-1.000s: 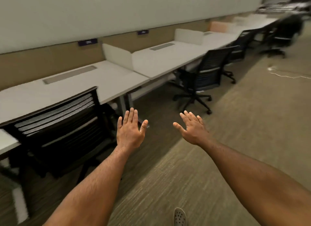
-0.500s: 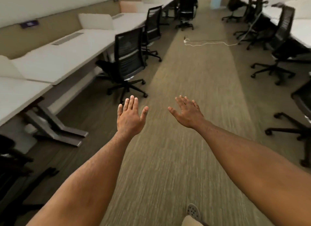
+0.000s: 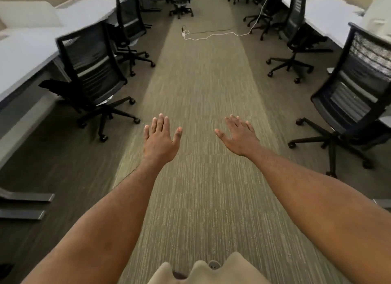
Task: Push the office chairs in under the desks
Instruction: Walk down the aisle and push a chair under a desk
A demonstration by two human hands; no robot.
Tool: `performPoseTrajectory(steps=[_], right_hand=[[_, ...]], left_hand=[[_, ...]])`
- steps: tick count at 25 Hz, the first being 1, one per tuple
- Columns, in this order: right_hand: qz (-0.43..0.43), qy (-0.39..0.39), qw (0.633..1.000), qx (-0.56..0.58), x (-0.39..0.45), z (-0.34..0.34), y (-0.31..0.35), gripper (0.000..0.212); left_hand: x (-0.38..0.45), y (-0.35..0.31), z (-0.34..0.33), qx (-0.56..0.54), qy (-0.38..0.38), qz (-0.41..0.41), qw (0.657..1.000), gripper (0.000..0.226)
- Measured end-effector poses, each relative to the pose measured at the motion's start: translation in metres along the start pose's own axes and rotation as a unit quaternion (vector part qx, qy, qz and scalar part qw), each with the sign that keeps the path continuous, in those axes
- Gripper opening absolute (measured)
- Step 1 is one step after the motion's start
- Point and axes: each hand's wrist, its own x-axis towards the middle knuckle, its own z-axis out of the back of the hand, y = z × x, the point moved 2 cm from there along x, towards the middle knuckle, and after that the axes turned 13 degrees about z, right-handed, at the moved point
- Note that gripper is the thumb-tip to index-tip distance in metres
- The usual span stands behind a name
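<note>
Office chairs stand out from both rows of worktops along the carpeted aisle [image 3: 201,135]. Largest, at the right edge of the frame, is a mesh-backed chair [image 3: 357,89] pulled away from the right worktop [image 3: 330,15]; at mid left another chair [image 3: 93,72] sits angled off the left worktop [image 3: 25,51], its seat only partly under. Smaller ones recede toward the top, beyond a white cable [image 3: 211,33] lying across the floor. Left hand [image 3: 160,142] and right hand [image 3: 241,137] hover over the aisle at centre frame, each grip spread flat, touching nothing. A good push probably means both palms high on a backrest, square to the worktop edge, so the castors roll straight.
</note>
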Motion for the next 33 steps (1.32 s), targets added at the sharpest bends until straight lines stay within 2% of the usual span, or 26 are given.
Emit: performPoseTrajectory(steps=[8,13,18,26,33], right_hand=[[-0.035,-0.019,0.999,0.013,0.09,-0.003,-0.065,0.085],[-0.042,-0.044,0.998,0.0,0.204,0.018,-0.096,0.085],[-0.033,-0.033,0.999,-0.018,0.335,0.03,-0.104,0.084],[0.03,-0.007,1.0,0.006,0.527,0.01,-0.088,0.083],[0.15,0.049,0.987,0.032,0.747,-0.028,-0.06,0.084]], left_hand=[[0.124,-0.049,-0.036,0.005,-0.002,-0.048,0.999,0.077],[0.249,-0.058,-0.044,-0.004,-0.01,-0.046,0.999,0.079],[0.37,-0.051,-0.033,0.006,-0.021,-0.043,0.999,0.078],[0.509,-0.007,-0.024,0.001,-0.031,0.044,0.999,0.073],[0.645,0.058,-0.014,0.006,-0.079,0.176,0.981,0.07]])
